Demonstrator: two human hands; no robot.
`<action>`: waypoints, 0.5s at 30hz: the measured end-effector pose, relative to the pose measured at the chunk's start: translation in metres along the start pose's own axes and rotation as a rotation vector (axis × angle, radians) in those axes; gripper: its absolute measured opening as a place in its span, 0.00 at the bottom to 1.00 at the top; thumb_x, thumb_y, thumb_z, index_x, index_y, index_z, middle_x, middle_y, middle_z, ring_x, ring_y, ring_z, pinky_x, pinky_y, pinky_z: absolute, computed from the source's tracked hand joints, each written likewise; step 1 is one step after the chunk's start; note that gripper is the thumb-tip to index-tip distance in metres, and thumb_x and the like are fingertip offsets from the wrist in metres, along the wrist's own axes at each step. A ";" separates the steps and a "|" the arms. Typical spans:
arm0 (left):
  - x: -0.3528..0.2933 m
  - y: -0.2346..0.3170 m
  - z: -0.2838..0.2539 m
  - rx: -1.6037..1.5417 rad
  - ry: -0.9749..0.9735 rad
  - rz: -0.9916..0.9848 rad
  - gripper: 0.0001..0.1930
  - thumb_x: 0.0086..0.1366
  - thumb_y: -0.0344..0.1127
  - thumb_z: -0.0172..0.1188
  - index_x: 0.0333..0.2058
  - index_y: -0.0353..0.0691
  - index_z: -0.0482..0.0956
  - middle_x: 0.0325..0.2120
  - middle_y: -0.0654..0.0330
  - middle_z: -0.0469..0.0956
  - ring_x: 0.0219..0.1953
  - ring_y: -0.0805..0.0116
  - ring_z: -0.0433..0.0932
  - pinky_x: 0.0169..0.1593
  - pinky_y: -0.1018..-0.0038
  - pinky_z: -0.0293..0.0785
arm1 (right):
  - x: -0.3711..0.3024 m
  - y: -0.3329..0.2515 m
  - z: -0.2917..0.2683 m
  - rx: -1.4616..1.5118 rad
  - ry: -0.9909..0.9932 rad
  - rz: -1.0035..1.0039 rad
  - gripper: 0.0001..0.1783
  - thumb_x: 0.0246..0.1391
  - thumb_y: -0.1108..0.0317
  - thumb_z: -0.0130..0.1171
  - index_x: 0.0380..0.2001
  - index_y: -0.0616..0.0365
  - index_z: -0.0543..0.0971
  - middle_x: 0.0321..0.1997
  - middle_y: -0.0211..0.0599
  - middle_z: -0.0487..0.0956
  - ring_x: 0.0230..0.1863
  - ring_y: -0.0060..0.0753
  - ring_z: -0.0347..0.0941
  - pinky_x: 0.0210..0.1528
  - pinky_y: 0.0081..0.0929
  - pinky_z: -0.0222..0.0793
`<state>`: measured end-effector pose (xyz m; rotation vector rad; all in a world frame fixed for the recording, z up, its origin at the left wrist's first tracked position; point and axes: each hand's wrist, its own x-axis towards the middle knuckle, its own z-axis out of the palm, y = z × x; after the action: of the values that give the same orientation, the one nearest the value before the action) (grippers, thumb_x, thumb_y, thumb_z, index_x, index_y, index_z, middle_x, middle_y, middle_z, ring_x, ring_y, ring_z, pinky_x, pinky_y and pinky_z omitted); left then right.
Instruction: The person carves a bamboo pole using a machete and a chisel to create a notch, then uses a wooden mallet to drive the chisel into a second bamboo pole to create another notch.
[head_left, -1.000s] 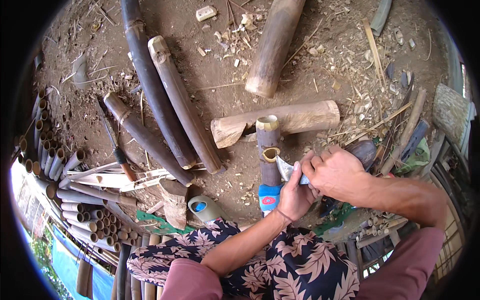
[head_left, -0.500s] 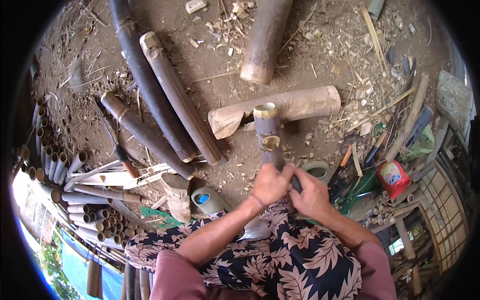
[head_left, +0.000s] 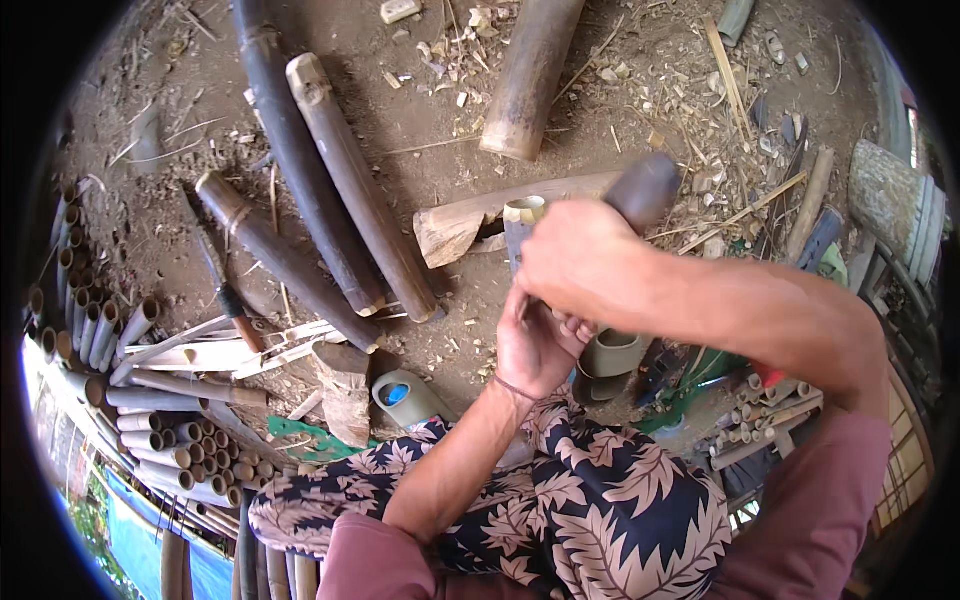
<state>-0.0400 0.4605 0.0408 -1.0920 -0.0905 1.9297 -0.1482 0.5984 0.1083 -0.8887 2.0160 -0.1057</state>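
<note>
A bamboo tube with a trimmed pale rim stands out beyond my hands; its lower part is hidden behind them. My right hand is closed and crosses in front of the tube, smeared by motion. Just above its wrist shows a dark, rounded block, blurred; its link to the hand is hidden. Under it my left hand lies palm up, thumb apart and fingers partly curled, with nothing visible on the palm. Behind the tube lies a pale, notched log on the ground.
Several long dark bamboo poles lie to the left, beside a long knife. A thick bamboo piece lies ahead. Grey-green clogs flank my legs. Cut bamboo tubes are stacked at left, and wood chips cover the dirt.
My right hand has risen forward and left, off the dark handle near my lap, across the tube. My left hand has turned palm up. The dark block has come into view.
</note>
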 end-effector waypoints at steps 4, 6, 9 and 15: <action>-0.019 -0.003 -0.009 0.565 0.153 0.063 0.37 0.66 0.70 0.42 0.52 0.40 0.69 0.41 0.57 0.73 0.42 0.63 0.73 0.46 0.63 0.71 | -0.021 0.005 0.039 0.223 0.113 0.148 0.12 0.52 0.59 0.58 0.26 0.54 0.83 0.23 0.42 0.81 0.28 0.42 0.81 0.28 0.38 0.73; -0.040 -0.012 -0.010 1.113 0.098 0.065 0.37 0.65 0.60 0.55 0.60 0.34 0.62 0.52 0.52 0.70 0.55 0.59 0.70 0.59 0.60 0.66 | -0.054 -0.017 0.073 0.518 0.226 0.217 0.16 0.58 0.55 0.54 0.32 0.58 0.80 0.25 0.51 0.79 0.29 0.52 0.77 0.32 0.46 0.70; -0.065 -0.023 -0.016 1.837 -0.119 0.175 0.44 0.58 0.44 0.67 0.66 0.33 0.52 0.56 0.44 0.67 0.60 0.54 0.67 0.64 0.63 0.61 | -0.051 -0.072 0.122 1.241 0.640 0.644 0.19 0.63 0.54 0.47 0.34 0.60 0.77 0.25 0.51 0.79 0.32 0.56 0.77 0.35 0.49 0.70; -0.118 0.021 -0.024 2.279 0.426 0.139 0.28 0.52 0.31 0.60 0.54 0.33 0.69 0.36 0.45 0.79 0.36 0.58 0.81 0.43 0.65 0.78 | 0.010 -0.111 0.118 1.963 0.324 0.518 0.20 0.66 0.62 0.45 0.30 0.67 0.79 0.25 0.49 0.82 0.19 0.39 0.78 0.27 0.39 0.73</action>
<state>-0.0108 0.3539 0.0940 0.2190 1.8688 0.6979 -0.0004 0.5401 0.0753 0.9119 1.3122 -1.6004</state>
